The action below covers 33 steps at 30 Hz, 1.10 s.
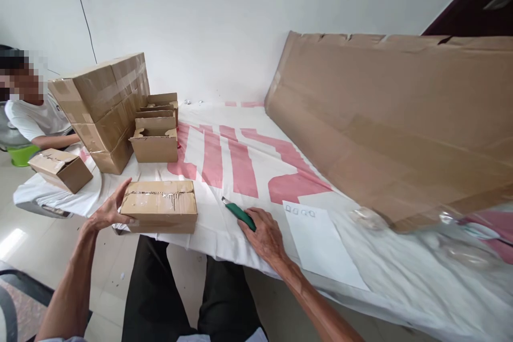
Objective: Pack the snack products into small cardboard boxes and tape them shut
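A small closed cardboard box lies at the front edge of the cloth-covered table, its taped top seam ragged. My left hand grips its left end, fingers at the far corner and thumb low on the near side. To the right of the box, my right hand is closed around a green utility knife. The knife rests low over the cloth, its metal tip pointing toward the upper left. Just right of that hand lies a white sheet of paper with small marks along its top.
Taped cartons stand stacked at the back left, beside open-topped boxes. Another box sits at the left, near a seated person. A large cardboard sheet leans at the right. Clear plastic lies before it.
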Motion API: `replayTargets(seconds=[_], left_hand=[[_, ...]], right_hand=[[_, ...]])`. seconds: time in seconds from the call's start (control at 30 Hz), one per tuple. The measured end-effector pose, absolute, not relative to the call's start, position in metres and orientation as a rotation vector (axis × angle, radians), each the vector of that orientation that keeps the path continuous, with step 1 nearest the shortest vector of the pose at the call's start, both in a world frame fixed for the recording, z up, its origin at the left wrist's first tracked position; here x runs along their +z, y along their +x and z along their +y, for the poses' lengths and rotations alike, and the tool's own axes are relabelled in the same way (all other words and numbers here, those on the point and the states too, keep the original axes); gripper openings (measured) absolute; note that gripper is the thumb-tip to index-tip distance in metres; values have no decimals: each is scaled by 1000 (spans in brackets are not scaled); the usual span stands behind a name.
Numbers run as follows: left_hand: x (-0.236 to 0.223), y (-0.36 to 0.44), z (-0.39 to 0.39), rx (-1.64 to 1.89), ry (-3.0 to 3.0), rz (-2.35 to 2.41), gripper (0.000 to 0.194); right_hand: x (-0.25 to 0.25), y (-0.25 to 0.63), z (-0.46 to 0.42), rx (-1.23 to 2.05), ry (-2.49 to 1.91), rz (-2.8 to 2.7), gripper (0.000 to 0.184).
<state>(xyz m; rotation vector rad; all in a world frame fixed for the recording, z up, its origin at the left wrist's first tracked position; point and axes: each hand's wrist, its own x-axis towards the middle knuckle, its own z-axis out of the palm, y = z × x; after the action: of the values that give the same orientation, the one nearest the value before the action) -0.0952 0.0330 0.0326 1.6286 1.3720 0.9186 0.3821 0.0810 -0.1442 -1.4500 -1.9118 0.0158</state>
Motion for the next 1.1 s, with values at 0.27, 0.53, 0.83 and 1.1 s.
replayTargets(seconds=[0.27, 0.53, 0.83, 1.1], left_hand=[[14, -65, 14, 1208, 1569, 1359, 120], [18, -42, -2, 1280, 1668, 1405, 89], [7, -36, -2, 1329, 1627, 1338, 83], [3, -16, -10, 1302, 1709, 1373, 108]], right_hand=[[-142, 385, 82, 34, -1447, -1916, 37], [-62, 339, 78, 187, -1168, -1783, 34], [-8, 310, 75, 426, -1018, -1853, 34], [-22, 298, 70, 520, -1008, -1951, 44]])
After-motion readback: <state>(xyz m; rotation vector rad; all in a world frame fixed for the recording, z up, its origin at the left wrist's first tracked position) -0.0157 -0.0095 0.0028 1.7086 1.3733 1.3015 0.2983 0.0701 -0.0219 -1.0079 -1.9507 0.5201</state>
